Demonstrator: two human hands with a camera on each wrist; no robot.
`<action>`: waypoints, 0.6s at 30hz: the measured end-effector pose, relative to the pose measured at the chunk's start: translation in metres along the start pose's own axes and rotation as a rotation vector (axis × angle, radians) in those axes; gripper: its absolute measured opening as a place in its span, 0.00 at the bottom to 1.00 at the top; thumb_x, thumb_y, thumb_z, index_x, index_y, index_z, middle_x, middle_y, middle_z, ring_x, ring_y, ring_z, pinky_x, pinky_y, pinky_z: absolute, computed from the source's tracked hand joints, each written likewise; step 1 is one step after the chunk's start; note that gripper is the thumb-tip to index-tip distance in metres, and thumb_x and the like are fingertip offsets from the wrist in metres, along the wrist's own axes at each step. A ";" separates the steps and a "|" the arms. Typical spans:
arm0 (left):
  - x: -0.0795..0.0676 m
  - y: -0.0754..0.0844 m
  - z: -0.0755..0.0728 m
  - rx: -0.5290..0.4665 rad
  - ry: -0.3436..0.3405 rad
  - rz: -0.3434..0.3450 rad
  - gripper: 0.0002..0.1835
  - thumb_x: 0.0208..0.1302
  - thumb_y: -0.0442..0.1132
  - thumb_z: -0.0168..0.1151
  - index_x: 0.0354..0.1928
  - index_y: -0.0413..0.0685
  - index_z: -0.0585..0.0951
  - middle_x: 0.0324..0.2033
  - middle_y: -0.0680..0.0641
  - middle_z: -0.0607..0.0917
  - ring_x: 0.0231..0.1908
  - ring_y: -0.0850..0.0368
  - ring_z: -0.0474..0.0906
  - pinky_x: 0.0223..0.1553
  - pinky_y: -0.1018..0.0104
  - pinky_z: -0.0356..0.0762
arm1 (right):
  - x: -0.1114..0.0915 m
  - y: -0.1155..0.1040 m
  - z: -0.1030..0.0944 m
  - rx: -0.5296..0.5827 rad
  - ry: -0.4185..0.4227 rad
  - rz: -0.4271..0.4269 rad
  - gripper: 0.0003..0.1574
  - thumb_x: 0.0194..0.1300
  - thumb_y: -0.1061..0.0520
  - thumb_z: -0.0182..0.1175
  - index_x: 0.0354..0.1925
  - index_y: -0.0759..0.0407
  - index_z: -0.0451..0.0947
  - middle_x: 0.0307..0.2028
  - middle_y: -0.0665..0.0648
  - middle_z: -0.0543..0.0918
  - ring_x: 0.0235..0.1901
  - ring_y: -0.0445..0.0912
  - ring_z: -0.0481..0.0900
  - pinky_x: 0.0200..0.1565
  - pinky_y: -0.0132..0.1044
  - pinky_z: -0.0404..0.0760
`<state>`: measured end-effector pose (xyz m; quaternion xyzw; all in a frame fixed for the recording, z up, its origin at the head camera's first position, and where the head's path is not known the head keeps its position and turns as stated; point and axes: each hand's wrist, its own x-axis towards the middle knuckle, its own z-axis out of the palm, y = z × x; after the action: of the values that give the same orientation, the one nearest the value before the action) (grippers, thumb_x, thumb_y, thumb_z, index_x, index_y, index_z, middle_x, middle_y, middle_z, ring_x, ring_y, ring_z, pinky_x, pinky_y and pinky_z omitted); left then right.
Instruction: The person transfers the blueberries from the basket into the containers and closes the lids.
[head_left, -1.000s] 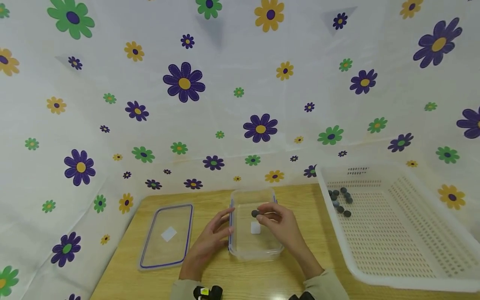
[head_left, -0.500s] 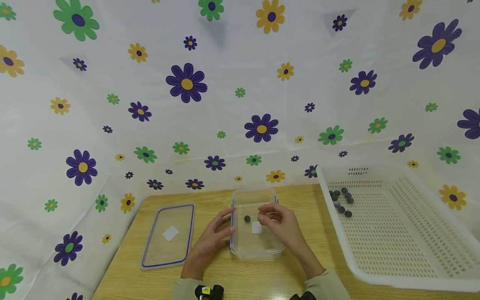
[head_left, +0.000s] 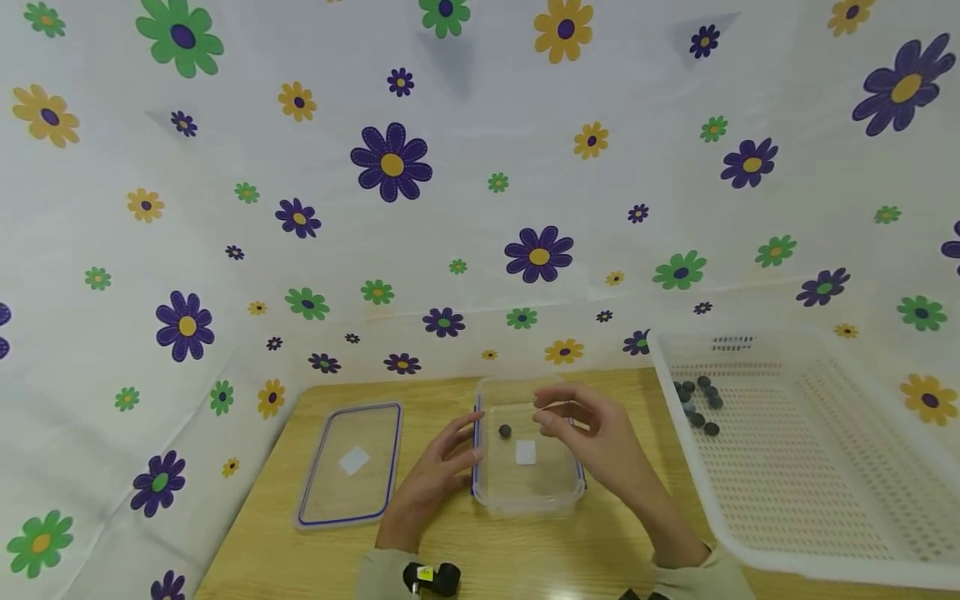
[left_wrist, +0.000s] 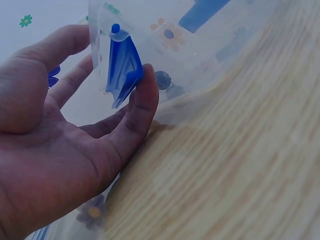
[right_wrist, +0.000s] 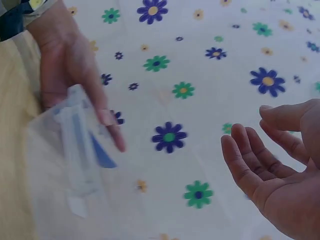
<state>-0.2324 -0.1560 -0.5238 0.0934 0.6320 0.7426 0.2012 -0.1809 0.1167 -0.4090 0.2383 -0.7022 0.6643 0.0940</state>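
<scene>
A clear plastic food box (head_left: 528, 502) with blue side clips stands on the table. One small dark round ball (head_left: 505, 431), blueberry-like, lies on its floor, left of a white label (head_left: 526, 452). My left hand (head_left: 431, 479) rests its spread fingers against the box's left side. In the left wrist view those fingers touch the wall around a blue clip (left_wrist: 122, 67), and the ball (left_wrist: 162, 80) shows through the plastic. Above the box's right part hovers my right hand (head_left: 596, 433), holding nothing, its fingers loosely bent and thumb apart from them.
A blue-edged clear lid (head_left: 375, 475) lies flat on the table to the left. On the right stands a large white perforated basket (head_left: 780, 467), with several similar dark balls (head_left: 697, 402) gathered at its back left. A flower-printed sheet (head_left: 465, 217) rises behind the table.
My right hand let go of the ball, which dropped into the box. Since then that hand has drawn right and up, its fingers opening. My left hand stays at the box.
</scene>
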 end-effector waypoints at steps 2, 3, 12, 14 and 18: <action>0.001 0.001 0.000 -0.004 0.000 0.008 0.33 0.74 0.34 0.61 0.77 0.62 0.66 0.76 0.39 0.61 0.67 0.40 0.69 0.59 0.47 0.77 | 0.001 -0.015 -0.010 -0.014 0.002 -0.022 0.15 0.71 0.69 0.62 0.54 0.68 0.79 0.50 0.67 0.82 0.48 0.52 0.86 0.47 0.43 0.86; 0.001 0.001 0.000 -0.005 0.004 0.012 0.33 0.74 0.33 0.61 0.77 0.61 0.66 0.75 0.39 0.61 0.66 0.40 0.70 0.58 0.48 0.77 | 0.001 -0.023 -0.016 -0.032 0.007 -0.033 0.15 0.71 0.69 0.62 0.55 0.68 0.79 0.50 0.66 0.82 0.48 0.52 0.85 0.47 0.43 0.86; 0.001 0.000 -0.001 0.006 -0.019 0.025 0.33 0.74 0.35 0.62 0.77 0.61 0.66 0.75 0.38 0.62 0.65 0.40 0.71 0.57 0.48 0.78 | 0.007 -0.070 -0.078 -0.256 0.058 -0.107 0.18 0.72 0.70 0.59 0.58 0.66 0.78 0.51 0.61 0.83 0.46 0.46 0.86 0.47 0.37 0.85; 0.002 -0.001 -0.002 0.010 -0.016 0.029 0.33 0.74 0.35 0.62 0.77 0.61 0.66 0.75 0.38 0.61 0.66 0.40 0.71 0.57 0.47 0.78 | 0.010 -0.072 -0.091 -0.300 0.070 -0.116 0.19 0.72 0.70 0.59 0.59 0.67 0.77 0.51 0.61 0.83 0.46 0.45 0.86 0.46 0.34 0.85; 0.002 -0.003 -0.002 0.011 -0.013 0.027 0.32 0.74 0.36 0.61 0.77 0.61 0.66 0.75 0.39 0.62 0.65 0.41 0.71 0.58 0.47 0.78 | 0.015 -0.070 -0.114 -0.418 0.102 -0.127 0.19 0.72 0.69 0.61 0.59 0.67 0.77 0.52 0.57 0.84 0.47 0.40 0.86 0.47 0.28 0.83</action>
<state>-0.2343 -0.1565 -0.5269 0.1082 0.6334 0.7411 0.1947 -0.1825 0.2251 -0.3285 0.2235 -0.8025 0.5082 0.2186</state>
